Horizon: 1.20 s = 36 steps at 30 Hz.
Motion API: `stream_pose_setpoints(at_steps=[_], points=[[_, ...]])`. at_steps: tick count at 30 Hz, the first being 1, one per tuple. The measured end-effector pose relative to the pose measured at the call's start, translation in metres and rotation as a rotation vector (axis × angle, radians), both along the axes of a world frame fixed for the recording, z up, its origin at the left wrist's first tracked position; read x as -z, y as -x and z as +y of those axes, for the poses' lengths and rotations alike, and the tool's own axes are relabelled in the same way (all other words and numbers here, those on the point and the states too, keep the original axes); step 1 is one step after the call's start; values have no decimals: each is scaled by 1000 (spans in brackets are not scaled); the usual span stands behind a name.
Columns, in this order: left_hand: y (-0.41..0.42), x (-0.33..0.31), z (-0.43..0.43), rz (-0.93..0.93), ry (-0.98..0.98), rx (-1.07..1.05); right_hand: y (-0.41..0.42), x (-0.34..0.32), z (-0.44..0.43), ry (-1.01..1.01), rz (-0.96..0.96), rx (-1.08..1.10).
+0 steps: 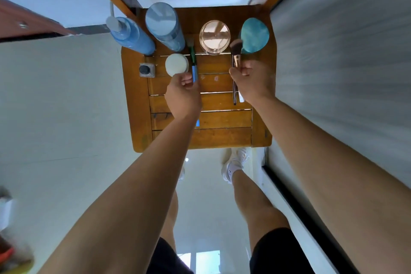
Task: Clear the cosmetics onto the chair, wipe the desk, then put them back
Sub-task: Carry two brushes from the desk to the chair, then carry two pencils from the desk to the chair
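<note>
1. Both hands are curled onto brushes. The left hand (184, 89) pinches the blue-handled brush (194, 71), and the right hand (251, 80) grips the brown powder brush (235, 51), both above the wooden chair (222, 138) seat.
2. Lined up along the back of the seat: blue pump bottle (131, 36), big blue bottle (164, 26), clear jar (214, 36), teal tub (254, 35).
3. A white pot (176, 64) sits just beside the left hand, with a small black-capped bottle (146, 70) further left.

A slatted wooden chair (139, 104) stands on a pale, glossy tiled floor (66, 107). In front of the chair, the floor mirrors a bright window (204, 260). Left of the chair is a reddish-brown wooden edge (26, 22); right of it is a pale grey panel (344, 51) with a dark border strip (311, 218).
</note>
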<state>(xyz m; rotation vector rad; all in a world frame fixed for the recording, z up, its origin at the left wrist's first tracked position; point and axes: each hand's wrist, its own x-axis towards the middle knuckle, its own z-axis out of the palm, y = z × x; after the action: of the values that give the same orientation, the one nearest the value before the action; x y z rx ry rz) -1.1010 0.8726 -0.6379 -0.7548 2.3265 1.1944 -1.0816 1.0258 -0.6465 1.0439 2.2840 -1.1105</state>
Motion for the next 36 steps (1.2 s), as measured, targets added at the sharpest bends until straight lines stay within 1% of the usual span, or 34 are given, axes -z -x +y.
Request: stream_pose_setpoints(at_steps=[6,9,11,13,16,19,21,24,28,32,36], points=[[-16,-9,0,-1,-52,67,-25,-11,2,-31,-13,-22],[-23,-22,-8,20,-2,157,-40,-25,4,-112,-5,-81],[-26,-39,-15,62,67,257,-46,-42,6,-154,31,-111],[-28,-64,-23,105,137,358,-50,-67,9,-181,77,-137],[-29,-121,-36,179,223,483,-49,-123,9,-228,195,-170],[-22,-196,-50,263,313,516,-39,-193,3,-287,318,-211],[-16,-251,-67,332,405,505,-26,-241,-7,-283,367,-285],[-17,-332,-104,416,511,430,-2,-312,-33,-290,454,-472],[-45,-420,-159,476,472,232,19,-406,-87,-265,689,-653],[-88,-480,-232,582,559,104,14,-478,-164,-225,865,-804],[-143,-526,-336,633,657,-34,-10,-527,-280,-145,1058,-949]])
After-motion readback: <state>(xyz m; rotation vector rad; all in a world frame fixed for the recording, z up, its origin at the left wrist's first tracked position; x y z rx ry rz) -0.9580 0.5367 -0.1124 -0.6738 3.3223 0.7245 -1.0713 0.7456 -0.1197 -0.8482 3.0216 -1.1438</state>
